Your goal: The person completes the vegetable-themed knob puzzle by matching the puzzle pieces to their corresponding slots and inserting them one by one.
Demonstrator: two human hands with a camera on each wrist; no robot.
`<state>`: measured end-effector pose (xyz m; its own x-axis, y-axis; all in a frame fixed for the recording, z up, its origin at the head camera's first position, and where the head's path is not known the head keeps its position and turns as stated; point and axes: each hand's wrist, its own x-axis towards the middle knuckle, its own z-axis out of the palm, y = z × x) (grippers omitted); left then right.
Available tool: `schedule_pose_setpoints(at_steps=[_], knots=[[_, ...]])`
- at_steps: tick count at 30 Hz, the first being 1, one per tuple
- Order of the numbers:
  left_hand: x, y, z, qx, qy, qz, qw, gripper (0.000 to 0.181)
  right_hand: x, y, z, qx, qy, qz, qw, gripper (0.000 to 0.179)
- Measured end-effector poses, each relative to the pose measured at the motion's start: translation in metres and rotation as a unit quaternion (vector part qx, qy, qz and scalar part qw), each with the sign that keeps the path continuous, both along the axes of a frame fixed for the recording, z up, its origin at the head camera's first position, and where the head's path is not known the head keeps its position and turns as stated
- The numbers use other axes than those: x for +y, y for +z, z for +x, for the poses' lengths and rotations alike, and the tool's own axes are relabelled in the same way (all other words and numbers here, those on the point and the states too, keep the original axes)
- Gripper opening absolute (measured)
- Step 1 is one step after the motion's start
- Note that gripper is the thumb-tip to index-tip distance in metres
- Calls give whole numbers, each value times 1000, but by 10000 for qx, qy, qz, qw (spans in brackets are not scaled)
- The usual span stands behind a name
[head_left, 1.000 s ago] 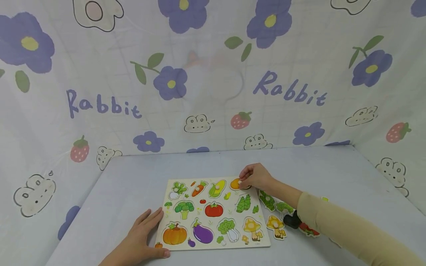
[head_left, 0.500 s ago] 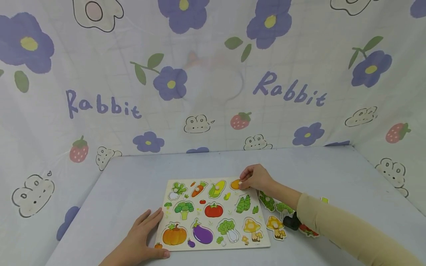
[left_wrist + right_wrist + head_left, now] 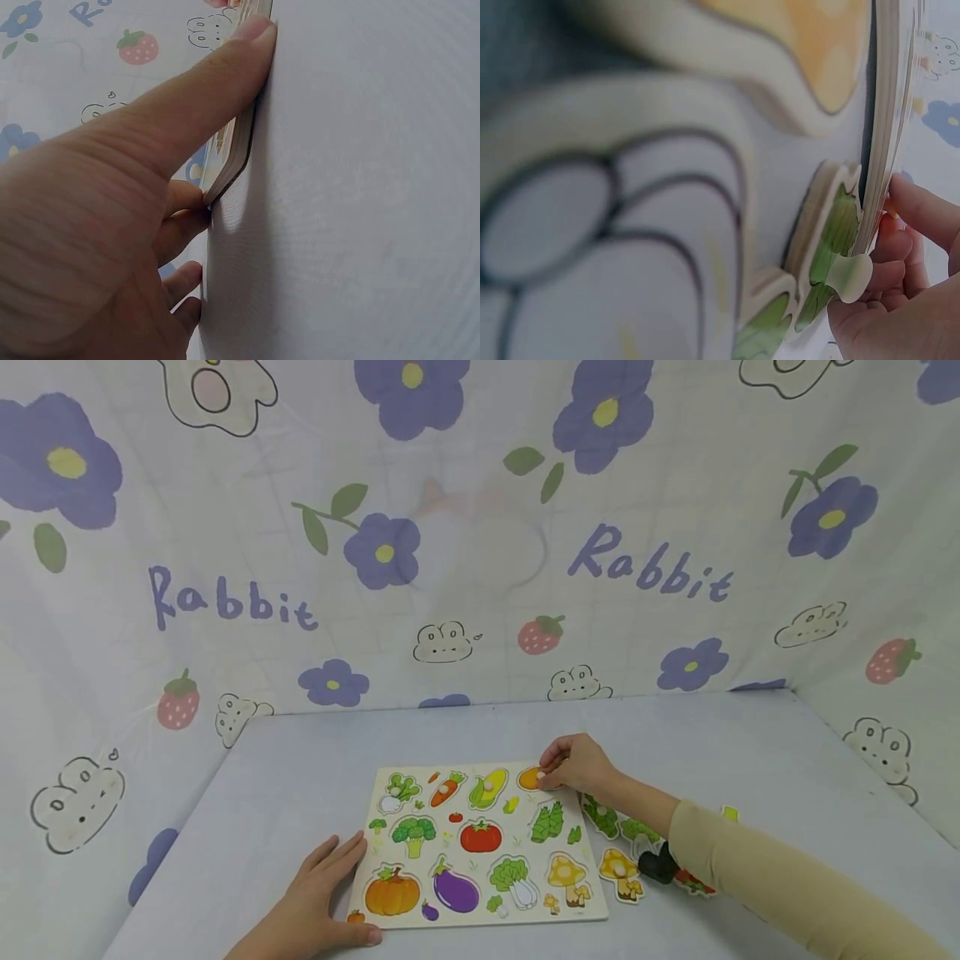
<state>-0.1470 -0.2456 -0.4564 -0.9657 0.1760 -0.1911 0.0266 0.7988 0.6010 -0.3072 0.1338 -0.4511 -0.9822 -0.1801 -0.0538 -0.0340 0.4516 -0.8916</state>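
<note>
A pale puzzle board (image 3: 519,820) with vegetable pictures lies on the table. My left hand (image 3: 307,902) rests at its near-left corner, thumb along the front edge and fingers extended by the left side. The left wrist view shows the thumb lying on the board's layered edge (image 3: 241,142). At the far-right corner, my right hand (image 3: 581,764) pinches the small knob of an orange oval puzzle piece (image 3: 529,778), partly hidden by the fingers. The turnip (image 3: 392,800), carrot (image 3: 446,788) and corn (image 3: 489,787) in the back row bear knobs.
Right of the board lie loose pieces: a mushroom (image 3: 618,868), green vegetables (image 3: 600,814) and a red one (image 3: 696,885) partly under the right forearm. A black object (image 3: 657,863) sits below the cuff. A knobbed green piece (image 3: 832,232) shows beside the board. Printed cloth (image 3: 480,677) stands behind.
</note>
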Motion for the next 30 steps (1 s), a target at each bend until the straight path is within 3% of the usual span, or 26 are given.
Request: schedule_pose_setpoints(at_steps=[12, 21, 26, 30], knots=[[1, -1, -1, -66, 85, -18, 9999, 120, -1, 0, 1, 6, 6, 85, 10000, 26], [-1, 0, 0, 6, -34, -31, 10000, 119, -1, 0, 0, -5, 21, 174, 9998, 24], [-3, 0, 0, 71, -177, -23, 9998, 118, 4, 4, 0, -19, 347, 176, 9992, 23], [-2, 1, 0, 50, -176, -37, 9998, 117, 21, 17, 5, 470, 683, 640, 9945, 17]])
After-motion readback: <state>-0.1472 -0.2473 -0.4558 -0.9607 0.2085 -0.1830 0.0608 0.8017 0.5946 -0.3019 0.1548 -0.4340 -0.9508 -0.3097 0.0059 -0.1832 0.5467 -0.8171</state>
